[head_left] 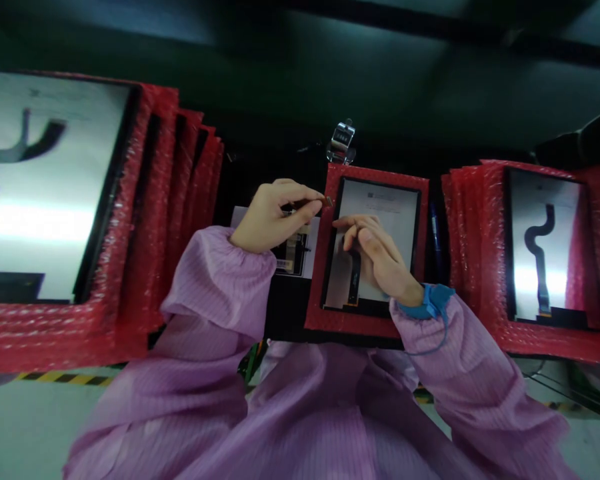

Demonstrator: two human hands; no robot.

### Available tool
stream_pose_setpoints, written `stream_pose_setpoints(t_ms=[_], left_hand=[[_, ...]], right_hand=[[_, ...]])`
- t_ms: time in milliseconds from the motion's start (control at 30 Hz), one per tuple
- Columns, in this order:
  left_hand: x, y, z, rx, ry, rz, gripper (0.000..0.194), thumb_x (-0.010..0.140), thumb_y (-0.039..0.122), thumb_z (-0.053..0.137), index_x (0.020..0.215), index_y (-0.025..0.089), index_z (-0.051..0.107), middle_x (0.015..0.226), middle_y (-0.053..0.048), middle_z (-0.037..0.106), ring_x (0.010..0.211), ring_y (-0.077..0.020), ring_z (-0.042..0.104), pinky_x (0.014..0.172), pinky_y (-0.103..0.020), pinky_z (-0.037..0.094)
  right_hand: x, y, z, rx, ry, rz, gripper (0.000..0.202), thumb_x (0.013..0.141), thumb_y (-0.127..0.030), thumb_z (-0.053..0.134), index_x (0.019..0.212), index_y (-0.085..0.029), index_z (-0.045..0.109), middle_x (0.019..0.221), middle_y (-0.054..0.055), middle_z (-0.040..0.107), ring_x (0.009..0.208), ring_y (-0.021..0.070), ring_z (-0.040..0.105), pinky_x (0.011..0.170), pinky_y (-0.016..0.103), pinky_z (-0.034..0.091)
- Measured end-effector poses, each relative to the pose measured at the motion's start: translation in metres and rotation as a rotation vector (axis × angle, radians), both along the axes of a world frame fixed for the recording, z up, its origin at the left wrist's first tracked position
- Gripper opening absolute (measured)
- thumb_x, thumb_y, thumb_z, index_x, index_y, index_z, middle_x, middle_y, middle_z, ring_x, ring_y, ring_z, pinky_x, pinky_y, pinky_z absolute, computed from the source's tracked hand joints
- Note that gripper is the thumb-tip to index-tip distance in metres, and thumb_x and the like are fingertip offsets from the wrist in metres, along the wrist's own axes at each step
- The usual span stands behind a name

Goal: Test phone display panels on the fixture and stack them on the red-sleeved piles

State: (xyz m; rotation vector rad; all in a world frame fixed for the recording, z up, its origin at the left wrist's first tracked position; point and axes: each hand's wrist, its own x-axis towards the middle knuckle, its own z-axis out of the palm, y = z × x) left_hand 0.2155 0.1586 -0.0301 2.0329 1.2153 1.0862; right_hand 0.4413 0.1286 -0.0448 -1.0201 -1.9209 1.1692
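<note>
The left hand [273, 217] has its thumb and index finger pressed together, pinching a small piece [329, 201] just past the fingertips, too small to identify. The right hand [380, 257] is half curled, its index finger reaching toward the left edge of the display panel [393, 208] directly beneath it; whether those fingers grip anything, I cannot tell. The panel lies on a red bubble-wrap sheet [316, 293], just right of the left hand. The right hand covers the panel's middle and the upper end of a dark ribbon cable [355, 279]. Under the left hand and wrist, a labelled sheet [307, 250] is partly hidden, its print unreadable. Far left of the left hand, a larger-looking panel [55, 187] is cut off by the frame.
</note>
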Motion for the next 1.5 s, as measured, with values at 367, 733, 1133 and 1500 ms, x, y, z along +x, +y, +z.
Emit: stream_pose_setpoints(t_ms=[367, 733, 1133, 1500], left_hand=[[0.007, -0.003, 0.003, 0.016, 0.284, -0.185, 0.024, 0.089, 0.029, 0.049, 0.075, 0.02, 0.066, 0.074, 0.0, 0.07, 0.077, -0.018, 0.066, 0.101, -0.046, 0.041], [0.005, -0.005, 0.002, -0.008, 0.284, -0.226, 0.023, 0.088, 0.03, 0.053, 0.077, 0.021, 0.071, 0.076, -0.001, 0.072, 0.08, -0.0189, 0.065, 0.102, -0.048, 0.04], [0.005, -0.006, -0.001, 0.033, 0.304, -0.237, 0.024, 0.088, 0.03, 0.051, 0.075, 0.021, 0.069, 0.076, 0.0, 0.072, 0.081, -0.0189, 0.065, 0.102, -0.047, 0.037], [0.004, -0.006, 0.0, -0.01, 0.32, -0.254, 0.022, 0.086, 0.029, 0.051, 0.076, 0.022, 0.069, 0.078, 0.001, 0.072, 0.087, -0.0199, 0.065, 0.108, -0.049, 0.033]], right_hand=[[0.004, 0.015, -0.002, 0.478, -0.151, 0.107, 0.022, 0.103, -0.024, 0.043, 0.082, -0.022, 0.051, 0.106, 0.007, 0.066, 0.105, 0.0231, 0.053, 0.094, 0.045, 0.039], [0.0, 0.016, -0.005, 0.466, -0.222, 0.111, 0.022, 0.104, -0.027, 0.041, 0.085, -0.023, 0.052, 0.111, 0.007, 0.066, 0.109, 0.0249, 0.05, 0.097, 0.047, 0.038], [0.0, 0.016, -0.006, 0.449, -0.231, 0.109, 0.023, 0.104, -0.026, 0.042, 0.083, -0.023, 0.052, 0.108, 0.007, 0.065, 0.107, 0.0248, 0.049, 0.096, 0.047, 0.038], [0.003, 0.018, -0.005, 0.431, -0.205, 0.175, 0.022, 0.106, -0.028, 0.041, 0.087, -0.023, 0.052, 0.118, 0.008, 0.065, 0.113, 0.0244, 0.049, 0.101, 0.046, 0.037]])
